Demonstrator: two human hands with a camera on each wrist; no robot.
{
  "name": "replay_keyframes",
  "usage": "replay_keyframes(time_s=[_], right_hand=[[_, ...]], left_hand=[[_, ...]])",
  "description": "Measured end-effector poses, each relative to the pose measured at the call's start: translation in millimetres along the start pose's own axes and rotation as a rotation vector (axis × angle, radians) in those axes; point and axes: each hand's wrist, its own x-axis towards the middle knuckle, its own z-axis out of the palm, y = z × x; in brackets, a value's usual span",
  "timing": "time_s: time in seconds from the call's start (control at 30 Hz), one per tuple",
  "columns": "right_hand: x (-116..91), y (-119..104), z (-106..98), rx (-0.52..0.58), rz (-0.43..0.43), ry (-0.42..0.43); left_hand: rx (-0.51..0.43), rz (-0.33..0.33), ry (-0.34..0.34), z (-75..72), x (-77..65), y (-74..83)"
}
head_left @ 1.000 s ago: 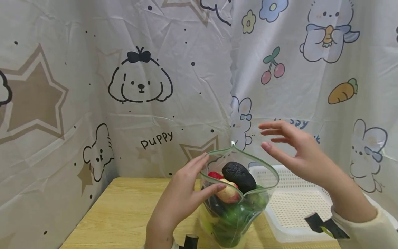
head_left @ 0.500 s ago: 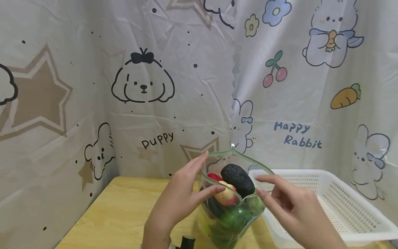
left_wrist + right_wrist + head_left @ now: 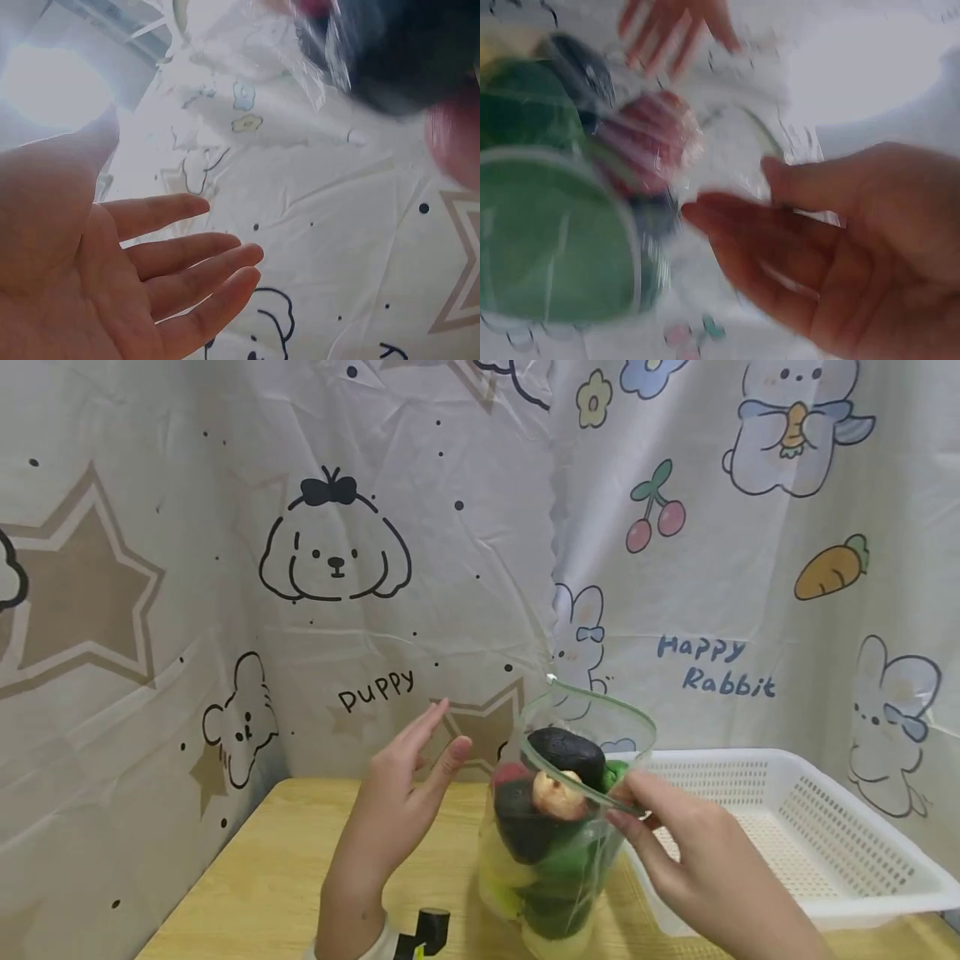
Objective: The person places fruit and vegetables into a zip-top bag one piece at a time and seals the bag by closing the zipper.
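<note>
A clear zip bag [image 3: 581, 881] with a green-edged mouth stands on the table, packed with produce. On top lie a dark wrinkled avocado [image 3: 564, 755] and a pale yellow-and-red fruit [image 3: 557, 796]; green, black, red and yellow pieces show through the plastic below. My right hand [image 3: 693, 852] pinches the near right part of the bag's rim between thumb and fingers. Left of the bag and apart from it, my left hand [image 3: 393, 806] is raised with fingers extended and nothing held. The left wrist view shows its bare palm [image 3: 97, 300].
To the right of the bag sits a white perforated plastic basket [image 3: 750, 914], partly behind my right hand. The wooden table [image 3: 277, 860] ends at a printed cloth curtain [image 3: 360, 635] behind and at the sides.
My left hand has let go of the bag's left rim and drawn away leftward. My right hand has come down from the air and taken hold of the rim; the bag's mouth has shifted.
</note>
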Motion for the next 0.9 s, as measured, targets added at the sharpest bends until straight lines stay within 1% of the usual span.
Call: replay_keyframes(time_s=[0.07,0.1,0.2,0.27,0.33,0.37,0.43,0.47,0.5,0.53,0.6,0.67,0.7,0.73,0.83,0.9], right_hand=[[-3.1,8.4,-8.5,0.001,-0.021,-0.011],[-4.8,12.5,-12.9,0.004,-0.044,-0.015],[-9.8,22.4,-24.2,0.044,-0.12,-0.05],[-12.6,25.5,-31.2,0.092,-0.111,-0.118],[-15.7,26.4,-37.2,0.133,-0.083,-0.187],[-17.0,26.1,-39.8,0.14,-0.056,-0.217],[-19.1,24.4,-43.8,0.128,0.027,-0.264],[-20.3,24.6,-45.0,0.115,0.033,-0.26],[-20.8,25.9,-44.9,0.105,0.017,-0.227],[-20.6,26.9,-45.1,0.101,0.019,-0.209],[-19.3,30.6,-43.3,0.087,0.008,-0.138],[-18.3,36.1,-40.0,0.066,-0.017,-0.05],[-17.4,38.1,-38.2,0.064,-0.009,-0.015],[-16.8,38.8,-37.0,0.056,0.034,0.007],[-13.3,39.7,-30.9,0.049,0.114,0.133],[-8.5,37.7,-25.5,0.102,0.159,0.243]], left_hand=[[0.007,-0.016,0.006,-3.1,-1.5,-3.2],[0.011,-0.019,0.008,-4.3,-2.1,-4.4],[0.014,-0.006,0.004,-5.6,-2.7,-5.6],[0.004,0.014,-0.011,-4.5,-2.0,-4.2],[-0.023,0.051,-0.038,-2.6,-1.2,-2.1],[-0.038,0.07,-0.059,-1.5,-1.0,-0.8],[-0.072,0.123,-0.109,0.3,-0.8,1.3],[-0.092,0.152,-0.133,1.1,-0.9,1.9],[-0.106,0.178,-0.154,1.6,-1.0,2.6],[-0.118,0.195,-0.17,2.0,-1.2,3.4],[-0.136,0.214,-0.171,2.2,-0.8,4.2],[-0.133,0.206,-0.129,2.1,0.0,4.3],[-0.124,0.199,-0.094,1.9,0.4,4.5],[-0.113,0.194,-0.045,2.0,0.9,4.5],[-0.066,0.168,0.139,4.5,2.1,5.5],[-0.047,0.156,0.277,8.4,2.2,8.2]])
